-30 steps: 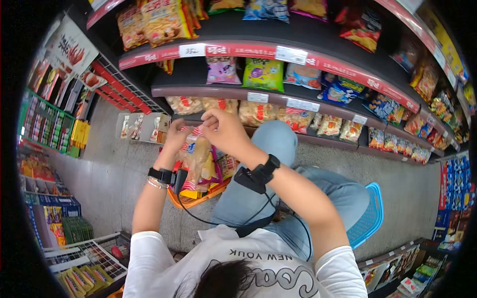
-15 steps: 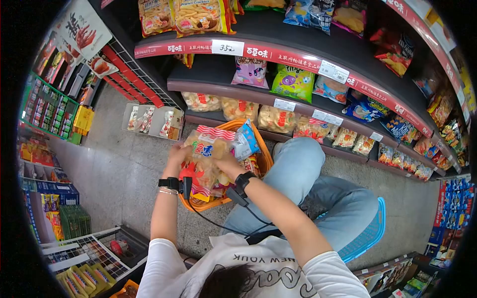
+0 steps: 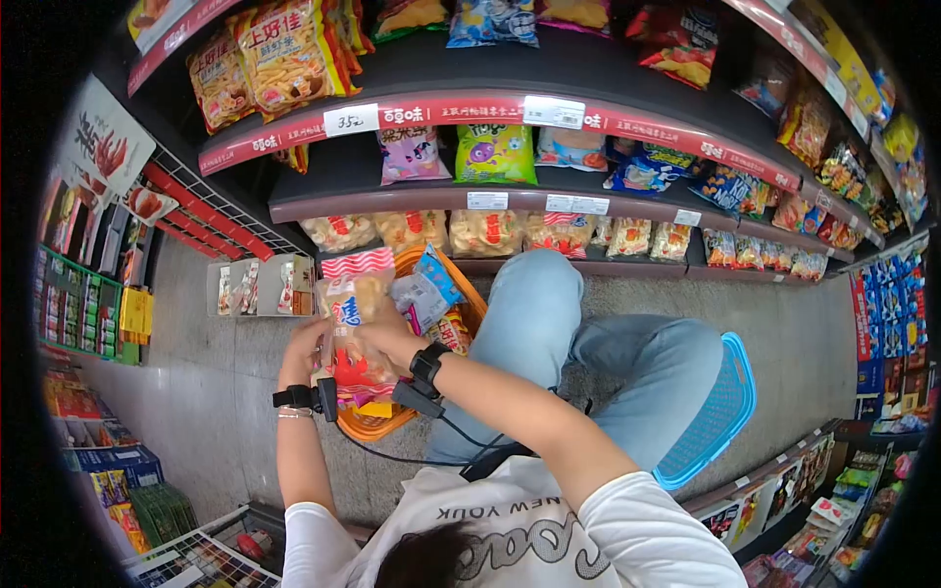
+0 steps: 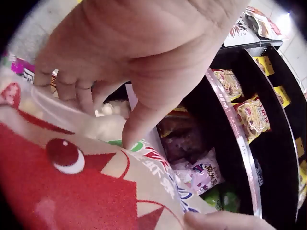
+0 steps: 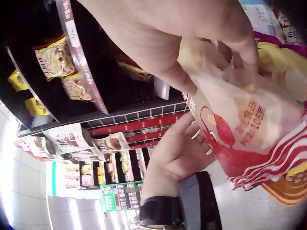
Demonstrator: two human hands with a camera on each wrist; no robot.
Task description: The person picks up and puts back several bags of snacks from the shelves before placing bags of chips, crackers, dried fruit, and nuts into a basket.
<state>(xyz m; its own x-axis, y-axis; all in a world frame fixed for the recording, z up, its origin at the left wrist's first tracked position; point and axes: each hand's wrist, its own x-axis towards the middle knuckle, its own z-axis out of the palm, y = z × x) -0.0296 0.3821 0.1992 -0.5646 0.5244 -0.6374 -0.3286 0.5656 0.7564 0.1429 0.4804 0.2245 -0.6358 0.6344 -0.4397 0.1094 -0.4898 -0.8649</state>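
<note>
A clear snack bag with red-and-white striped ends is held upright over an orange basket in the head view. The left hand grips the bag's left edge; in the left wrist view its thumb and curled fingers pinch the plastic beside a red printed figure. On the bag's other side the right hand holds it, thumb on the front and fingers curled behind, as the right wrist view shows. More packets, one of them blue, lie in the basket.
Shelves of snack bags run along the front. A white box of packets stands on the floor at the left, and a blue basket lies at the right beside the person's bent knee.
From raised hands pinching the bag's striped top, both hands have moved down to its sides. Since half a second ago, the bag has turned more upright and narrower in the head view.
</note>
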